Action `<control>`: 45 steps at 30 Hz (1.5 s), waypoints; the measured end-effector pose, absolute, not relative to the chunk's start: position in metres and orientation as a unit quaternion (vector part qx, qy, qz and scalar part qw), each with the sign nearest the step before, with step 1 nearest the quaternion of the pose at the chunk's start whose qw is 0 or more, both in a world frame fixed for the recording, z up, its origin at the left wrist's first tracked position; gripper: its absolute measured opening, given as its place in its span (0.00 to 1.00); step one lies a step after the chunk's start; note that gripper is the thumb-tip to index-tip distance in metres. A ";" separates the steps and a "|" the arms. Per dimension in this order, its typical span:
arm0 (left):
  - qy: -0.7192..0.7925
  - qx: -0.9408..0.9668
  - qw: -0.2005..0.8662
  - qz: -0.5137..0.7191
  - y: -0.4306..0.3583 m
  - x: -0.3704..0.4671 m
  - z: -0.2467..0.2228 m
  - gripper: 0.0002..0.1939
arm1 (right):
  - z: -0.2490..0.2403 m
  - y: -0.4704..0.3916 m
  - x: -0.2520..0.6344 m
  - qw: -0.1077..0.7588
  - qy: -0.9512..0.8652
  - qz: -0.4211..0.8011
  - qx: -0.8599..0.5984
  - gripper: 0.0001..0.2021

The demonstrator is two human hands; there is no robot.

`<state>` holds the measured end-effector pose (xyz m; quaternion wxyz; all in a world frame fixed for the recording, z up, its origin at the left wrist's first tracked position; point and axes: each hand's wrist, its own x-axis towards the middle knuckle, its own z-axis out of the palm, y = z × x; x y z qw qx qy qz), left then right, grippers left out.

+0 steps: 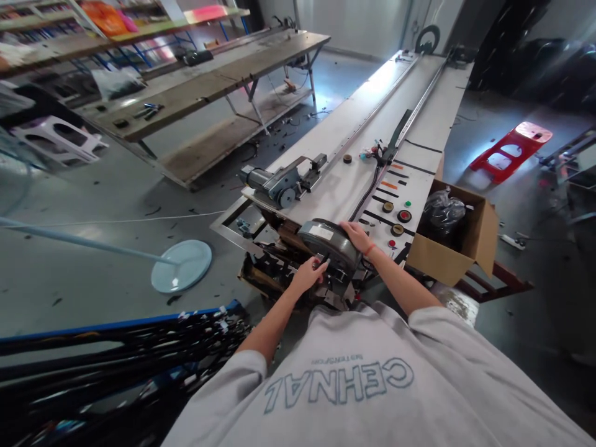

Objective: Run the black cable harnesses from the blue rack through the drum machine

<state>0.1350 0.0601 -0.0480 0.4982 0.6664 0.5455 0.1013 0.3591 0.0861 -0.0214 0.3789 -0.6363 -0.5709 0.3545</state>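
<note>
A large round dark-grey wheel-like part point(335, 244) with a pale label sits at the near end of a long white table point(344, 180). My right hand point(356, 237), with an orange band at the wrist, lies on the upper right side of this part, its fingers resting over the rim. My left hand point(309, 275) is at the part's lower left side, fingers curled round something small and dark that I cannot make out. Beyond the part, a motor unit with a grey pulley point(285, 191) stands at the table's left edge.
Tape rolls point(404, 216) and dark strips lie on the table's right side. An open cardboard box point(440, 257) stands to the right, a red stool point(512, 152) beyond. Black strips on a blue-edged rack point(116, 366) fill the lower left; a round pale base point(181, 266) is left.
</note>
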 end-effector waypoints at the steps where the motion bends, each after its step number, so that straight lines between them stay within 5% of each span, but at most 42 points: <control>1: 0.549 0.711 0.434 0.068 0.061 0.135 -0.043 0.17 | -0.027 0.071 0.364 0.337 -0.568 0.315 -0.682 0.18; 5: 0.558 0.794 0.241 -0.007 0.073 0.121 -0.014 0.17 | -0.051 0.008 0.389 0.078 -0.517 0.179 -0.833 0.15; 8: 0.569 0.798 0.197 0.009 0.094 0.102 0.008 0.19 | -0.054 -0.016 0.407 -0.010 -0.478 0.257 -0.840 0.13; 11: 0.553 0.798 0.240 0.010 0.112 0.092 0.015 0.19 | -0.041 -0.028 0.413 0.078 -0.478 0.408 -0.774 0.11; 15: 0.567 0.771 0.291 -0.010 0.115 0.095 0.010 0.19 | -0.017 -0.042 0.373 0.273 -0.493 0.673 -0.479 0.22; 18: 0.574 0.769 0.280 -0.017 0.111 0.100 0.014 0.21 | -0.014 -0.024 0.315 0.217 -0.392 0.851 -0.274 0.32; 21: 0.579 0.781 0.231 -0.032 0.109 0.103 0.021 0.22 | -0.025 0.011 0.267 0.138 -0.279 0.913 -0.265 0.36; 26: 0.657 0.741 0.135 -0.022 0.118 0.092 0.012 0.22 | -0.022 0.006 0.273 0.136 -0.314 0.857 -0.386 0.30; 30: 0.579 0.650 0.493 0.004 0.107 0.079 -0.014 0.20 | 0.003 -0.042 0.338 0.217 -0.383 0.841 -0.316 0.31; 34: 0.452 0.430 0.772 0.122 0.065 0.096 -0.031 0.28 | 0.002 -0.044 0.396 0.281 -0.394 0.634 -0.604 0.30; 39: 0.434 0.379 0.746 0.333 0.030 0.124 -0.032 0.24 | -0.037 -0.015 0.416 0.053 -0.444 0.301 -0.843 0.16; 45: 0.460 0.334 0.796 0.207 0.046 0.135 -0.037 0.15 | -0.053 0.042 0.452 0.105 -0.534 0.165 -0.822 0.19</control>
